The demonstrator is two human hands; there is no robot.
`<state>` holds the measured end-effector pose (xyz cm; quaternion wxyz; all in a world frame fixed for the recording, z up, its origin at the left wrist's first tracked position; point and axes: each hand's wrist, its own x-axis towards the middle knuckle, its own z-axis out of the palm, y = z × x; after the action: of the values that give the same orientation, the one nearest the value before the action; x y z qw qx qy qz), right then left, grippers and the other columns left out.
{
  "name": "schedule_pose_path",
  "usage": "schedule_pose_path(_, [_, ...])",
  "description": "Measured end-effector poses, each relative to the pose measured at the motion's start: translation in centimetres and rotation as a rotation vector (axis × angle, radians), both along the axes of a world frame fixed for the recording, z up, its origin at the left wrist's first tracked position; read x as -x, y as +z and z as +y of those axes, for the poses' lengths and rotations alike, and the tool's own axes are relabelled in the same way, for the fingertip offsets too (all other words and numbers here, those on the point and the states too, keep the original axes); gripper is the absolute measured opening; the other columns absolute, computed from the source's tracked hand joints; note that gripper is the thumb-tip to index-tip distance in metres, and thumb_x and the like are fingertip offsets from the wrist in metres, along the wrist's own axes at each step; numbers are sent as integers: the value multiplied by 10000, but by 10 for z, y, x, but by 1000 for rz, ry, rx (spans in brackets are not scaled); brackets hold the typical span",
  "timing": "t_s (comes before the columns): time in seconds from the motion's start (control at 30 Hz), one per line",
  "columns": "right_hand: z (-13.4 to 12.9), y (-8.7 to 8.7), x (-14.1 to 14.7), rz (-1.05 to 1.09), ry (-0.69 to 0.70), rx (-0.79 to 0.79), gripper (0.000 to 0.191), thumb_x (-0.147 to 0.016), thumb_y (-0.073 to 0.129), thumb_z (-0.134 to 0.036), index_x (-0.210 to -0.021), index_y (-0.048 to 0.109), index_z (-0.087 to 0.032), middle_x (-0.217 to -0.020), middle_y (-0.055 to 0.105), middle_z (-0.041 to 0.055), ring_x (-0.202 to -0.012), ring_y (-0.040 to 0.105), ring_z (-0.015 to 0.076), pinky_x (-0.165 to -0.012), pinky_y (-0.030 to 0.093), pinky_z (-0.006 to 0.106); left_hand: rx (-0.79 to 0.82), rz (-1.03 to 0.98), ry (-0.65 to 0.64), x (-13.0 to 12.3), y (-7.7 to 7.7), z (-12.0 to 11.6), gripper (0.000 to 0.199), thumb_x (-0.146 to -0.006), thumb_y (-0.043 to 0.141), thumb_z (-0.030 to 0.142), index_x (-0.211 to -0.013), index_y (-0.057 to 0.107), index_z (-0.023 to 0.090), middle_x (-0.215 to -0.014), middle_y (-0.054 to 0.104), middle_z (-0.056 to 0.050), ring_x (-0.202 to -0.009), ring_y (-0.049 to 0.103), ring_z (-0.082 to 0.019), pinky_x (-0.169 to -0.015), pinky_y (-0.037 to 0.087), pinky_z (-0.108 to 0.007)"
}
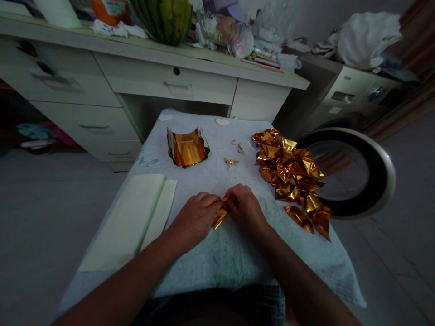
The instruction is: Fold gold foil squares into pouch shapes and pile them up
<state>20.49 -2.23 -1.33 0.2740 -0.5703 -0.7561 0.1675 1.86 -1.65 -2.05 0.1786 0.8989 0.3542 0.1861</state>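
Between my two hands, low over the cloth, is a small piece of shiny gold foil (220,219), partly hidden by fingers. My left hand (200,213) grips it from the left, and my right hand (245,203) pinches its upper right end. To the right lies a pile of folded or twisted gold foil pieces (288,165). A curved stack of gold foil sheets (188,147) sits at the far left of the table. Small gold twist ties (231,161) are scattered beyond my hands. Pale cream paper sheets (127,217) lie left of my left arm.
A light patterned cloth covers the small table (217,258). Behind it stands a white desk (170,83) with drawers, bearing a watermelon (165,20) and plastic bags. At right, a washing machine (343,97) has its round door (387,176) swung open beside the table.
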Motion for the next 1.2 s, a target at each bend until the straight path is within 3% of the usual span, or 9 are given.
schedule_pose_path(0.13, [-6,2,-3,32,119,16,181,-844,543,-30,-864,647,-178,-854,650,34,-830,559,174,-793,436,309,69,-60,-18,3,3,2,210,-905,523,126,-1067,631,205,-1092,652,-58,-1019,546,-228,-922,456,-410])
schedule_pose_path(0.27, [-11,7,-2,-65,205,9,242,-856,507,-2,-887,681,-167,-871,657,47,-847,563,173,-823,425,311,136,-101,-40,10,8,4,157,-878,539,102,-944,639,204,-1046,651,-50,-1011,548,-217,-911,457,-385])
schedule_pose_path(0.53, [-32,23,2,-275,189,43,217,-869,587,-140,-1066,662,-190,-1067,653,83,-1012,547,233,-909,426,377,268,-105,-119,25,19,5,338,-726,554,15,-976,630,230,-1188,598,-38,-1165,505,-218,-1033,406,-404])
schedule_pose_path(0.97, [-38,25,12,-392,227,37,214,-921,583,-221,-1118,661,-189,-1059,666,122,-1007,594,261,-879,479,424,215,-148,-161,28,14,8,229,-870,582,136,-1025,695,260,-1159,659,-38,-1100,568,-209,-985,437,-392])
schedule_pose_path(1.2, [-42,18,15,-481,203,-10,183,-943,546,-215,-1077,668,-188,-1060,650,116,-962,579,259,-854,489,415,218,-141,-168,27,19,7,190,-907,517,137,-959,675,229,-1001,685,-38,-1001,596,-197,-937,451,-372])
